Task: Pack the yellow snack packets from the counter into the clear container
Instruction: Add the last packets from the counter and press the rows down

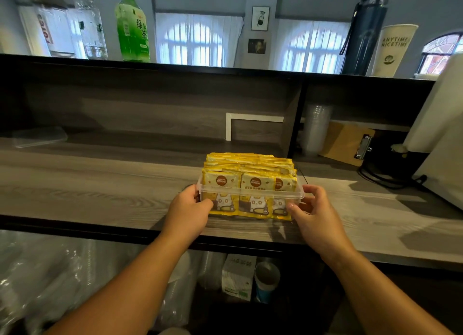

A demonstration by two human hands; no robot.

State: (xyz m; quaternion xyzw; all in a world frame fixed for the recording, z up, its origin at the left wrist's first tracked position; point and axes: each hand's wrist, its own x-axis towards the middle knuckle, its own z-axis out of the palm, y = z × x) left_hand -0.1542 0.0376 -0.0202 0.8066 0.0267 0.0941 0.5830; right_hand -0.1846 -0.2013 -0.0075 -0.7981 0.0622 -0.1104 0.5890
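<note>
While one container [250,188] sits on the tabletop [100,184], packed with upright packets [253,181], three facing front, the left hand [190,206] and right hand [313,209] grip its ends.

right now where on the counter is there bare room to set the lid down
Bare wood runs left of the container, from the left hand out to the flat clear lid by the back wall. A smaller bare strip lies right of the right hand. It is crowded far right: clipboard, black cable, white appliance.
</note>
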